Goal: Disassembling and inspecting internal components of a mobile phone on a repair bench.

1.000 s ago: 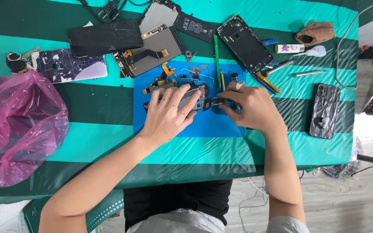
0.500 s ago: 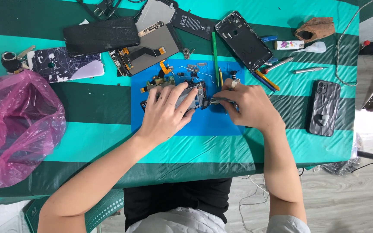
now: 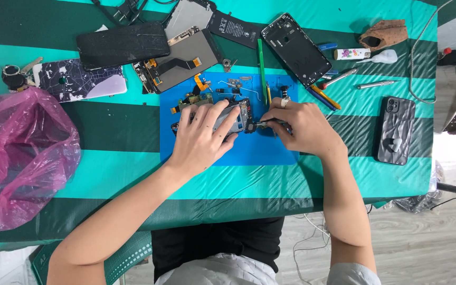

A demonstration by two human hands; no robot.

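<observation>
Currently I am working over a table (image 3: pixel 106 174) covered in green-striped cloth, and the disassembly is looking well advanced. At the far left a pink plastic bag (image 3: pixel 19 155) is lying crumpled. Beyond it a patterned phone case (image 3: pixel 80 82), a dark cracked screen panel (image 3: pixel 122 45) and an opened display assembly (image 3: pixel 178 60) are lying apart, already separated. On the blue work mat (image 3: pixel 228 150) small boards, flex cables and brackets are sitting loose along the far edge.

My left hand (image 3: pixel 201 140) is pressing down flat on the phone frame (image 3: pixel 233 116) at the middle of the mat, fingers spread, its grip closed over the frame to steady it. My right hand (image 3: pixel 299 126) is pinching a thin metal tool (image 3: pixel 265 124), grip closed on it, with the tip meeting the frame's right edge. I judge that parts are still seated in this frame, so removal is continuing.

Further right an empty phone housing (image 3: pixel 296 50) and a black cased phone (image 3: pixel 395 130) are lying untouched.
</observation>
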